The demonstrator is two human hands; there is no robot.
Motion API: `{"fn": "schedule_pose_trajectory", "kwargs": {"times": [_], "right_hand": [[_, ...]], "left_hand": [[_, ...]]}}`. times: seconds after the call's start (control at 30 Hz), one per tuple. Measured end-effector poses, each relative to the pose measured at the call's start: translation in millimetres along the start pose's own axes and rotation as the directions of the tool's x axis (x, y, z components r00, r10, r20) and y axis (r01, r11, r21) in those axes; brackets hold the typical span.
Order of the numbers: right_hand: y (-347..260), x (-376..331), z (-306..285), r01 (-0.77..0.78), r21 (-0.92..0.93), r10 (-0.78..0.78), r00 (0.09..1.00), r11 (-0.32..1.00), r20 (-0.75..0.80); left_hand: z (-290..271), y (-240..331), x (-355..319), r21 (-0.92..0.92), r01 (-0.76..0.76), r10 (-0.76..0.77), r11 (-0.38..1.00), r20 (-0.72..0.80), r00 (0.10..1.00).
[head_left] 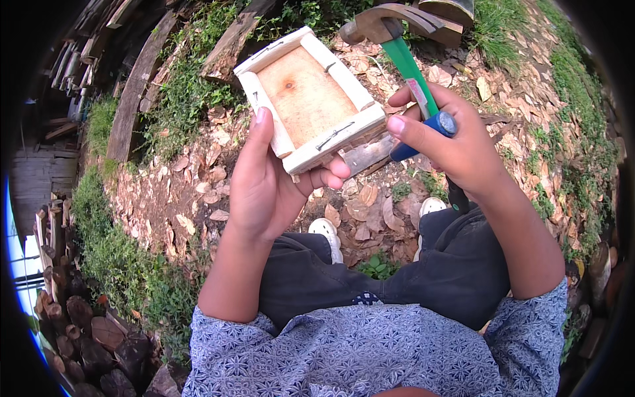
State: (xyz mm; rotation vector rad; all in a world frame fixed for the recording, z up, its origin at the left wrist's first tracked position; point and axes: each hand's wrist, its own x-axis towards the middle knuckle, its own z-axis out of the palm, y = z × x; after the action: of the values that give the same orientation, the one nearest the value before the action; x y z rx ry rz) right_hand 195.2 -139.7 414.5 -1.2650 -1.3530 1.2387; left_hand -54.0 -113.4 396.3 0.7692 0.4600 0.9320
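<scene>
My left hand (pixel 261 178) grips the near left corner of a small shallow wooden box (pixel 344 135), thumb on its side and fingers underneath. Its pale strips form a raised rim around a brown base panel (pixel 304 92). Bent nails (pixel 335 135) lie along the strips. My right hand (pixel 456 135) is closed around a claw hammer (pixel 407 63) with a green and black handle, its head up and away from me. The same hand also holds what looks like a chisel, with a blue handle (pixel 423 137) and a grey blade (pixel 364 156) reaching below the box.
Dry leaves (pixel 370 212) cover the ground between my shoes. Weathered planks (pixel 139 99) and grass lie at the left, with a stack of cut logs (pixel 99 344) at the lower left. A wood block (pixel 440 30) lies behind the hammer head.
</scene>
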Motion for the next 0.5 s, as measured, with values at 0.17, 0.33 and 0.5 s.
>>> {"fn": "schedule_pose_trajectory", "kwargs": {"times": [0.17,0.33,0.5], "right_hand": [[4.9,1.1,0.0,-0.021,-0.019,0.021,1.0,1.0,0.001],[5.3,1.1,0.0,-0.018,-0.025,0.018,1.0,1.0,0.007],[2.6,-1.6,0.6,-0.024,-0.012,0.024,0.999,1.0,0.032]], "left_hand": [[9.0,-0.4,0.9,0.02,0.003,-0.001,1.0,-0.095,0.995],[13.8,0.3,0.2,0.055,-0.008,0.015,0.998,-0.122,0.992],[11.7,-2.1,0.7,0.074,0.004,0.005,0.997,-0.118,0.993]]}}
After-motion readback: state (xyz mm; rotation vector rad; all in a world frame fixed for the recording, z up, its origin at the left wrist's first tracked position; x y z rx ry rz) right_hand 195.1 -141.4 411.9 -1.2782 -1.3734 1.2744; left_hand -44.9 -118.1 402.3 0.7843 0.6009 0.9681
